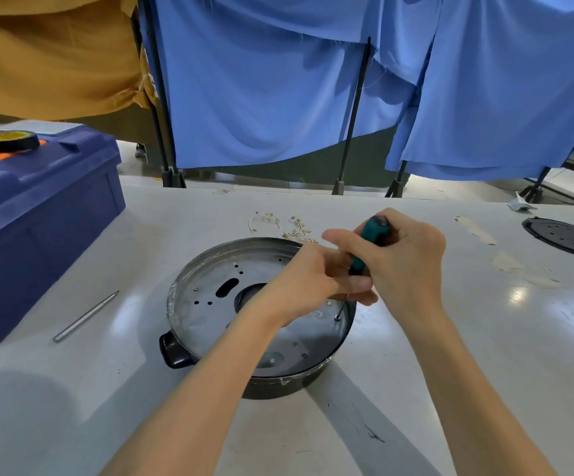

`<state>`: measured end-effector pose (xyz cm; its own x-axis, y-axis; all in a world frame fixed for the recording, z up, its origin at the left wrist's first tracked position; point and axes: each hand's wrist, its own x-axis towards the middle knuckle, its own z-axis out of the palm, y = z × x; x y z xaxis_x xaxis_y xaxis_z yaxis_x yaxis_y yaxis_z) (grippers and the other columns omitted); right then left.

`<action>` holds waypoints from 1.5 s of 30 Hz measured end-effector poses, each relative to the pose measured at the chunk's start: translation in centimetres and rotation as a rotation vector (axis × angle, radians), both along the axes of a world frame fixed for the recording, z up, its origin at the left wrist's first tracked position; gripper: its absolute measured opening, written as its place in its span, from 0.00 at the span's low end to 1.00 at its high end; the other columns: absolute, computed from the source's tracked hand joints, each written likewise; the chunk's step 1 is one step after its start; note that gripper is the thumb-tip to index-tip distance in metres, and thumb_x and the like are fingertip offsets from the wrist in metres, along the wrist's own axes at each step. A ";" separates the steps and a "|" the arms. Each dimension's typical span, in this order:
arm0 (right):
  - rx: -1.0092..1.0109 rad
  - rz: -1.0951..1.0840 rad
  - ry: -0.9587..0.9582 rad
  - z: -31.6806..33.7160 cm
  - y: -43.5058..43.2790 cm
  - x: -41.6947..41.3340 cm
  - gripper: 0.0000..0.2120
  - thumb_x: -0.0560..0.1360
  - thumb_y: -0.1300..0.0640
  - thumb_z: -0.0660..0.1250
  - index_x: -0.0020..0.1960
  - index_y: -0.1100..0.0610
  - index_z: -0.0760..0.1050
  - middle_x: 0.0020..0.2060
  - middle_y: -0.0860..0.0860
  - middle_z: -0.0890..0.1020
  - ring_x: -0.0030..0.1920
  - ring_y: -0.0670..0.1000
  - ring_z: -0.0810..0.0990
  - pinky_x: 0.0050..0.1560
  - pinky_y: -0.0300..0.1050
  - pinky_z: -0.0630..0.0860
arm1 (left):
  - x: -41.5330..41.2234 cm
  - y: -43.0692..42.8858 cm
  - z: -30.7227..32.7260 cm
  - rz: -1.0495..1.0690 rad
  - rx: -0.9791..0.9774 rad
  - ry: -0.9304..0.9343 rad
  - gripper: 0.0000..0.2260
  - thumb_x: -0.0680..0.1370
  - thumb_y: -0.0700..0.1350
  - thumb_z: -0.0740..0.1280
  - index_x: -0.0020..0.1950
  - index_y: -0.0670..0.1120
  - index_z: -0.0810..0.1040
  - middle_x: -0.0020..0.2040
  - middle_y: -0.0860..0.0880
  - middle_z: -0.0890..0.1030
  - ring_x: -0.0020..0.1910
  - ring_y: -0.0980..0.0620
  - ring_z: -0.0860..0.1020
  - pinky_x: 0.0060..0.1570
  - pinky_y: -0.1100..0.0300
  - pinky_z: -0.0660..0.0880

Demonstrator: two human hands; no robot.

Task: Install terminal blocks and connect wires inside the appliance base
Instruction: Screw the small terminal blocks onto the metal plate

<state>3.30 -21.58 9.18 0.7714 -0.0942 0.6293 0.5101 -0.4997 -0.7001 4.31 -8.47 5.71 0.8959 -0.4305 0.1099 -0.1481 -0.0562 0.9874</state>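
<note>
I can read nothing here. The small round white sticker (pixel 317 314) on the grey perforated metal plate (pixel 206 314) of the black round appliance base (pixel 271 386) in front of me carries print too small to make out. The yellow face of the black tape roll (pixel 7 139) on the dark blue plastic toolbox (pixel 38 207) is blurred; I cannot tell whether it bears lettering.
</note>
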 end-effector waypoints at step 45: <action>-0.008 0.214 -0.046 -0.5 -1.1 0.8 0.07 0.74 0.52 0.71 0.52 0.49 0.80 0.41 0.45 0.84 0.43 0.47 0.84 0.48 0.44 0.82 | 0.1 0.4 0.0 0.033 -0.105 0.045 0.07 0.80 0.42 0.65 0.55 0.41 0.79 0.46 0.43 0.86 0.48 0.47 0.85 0.49 0.59 0.81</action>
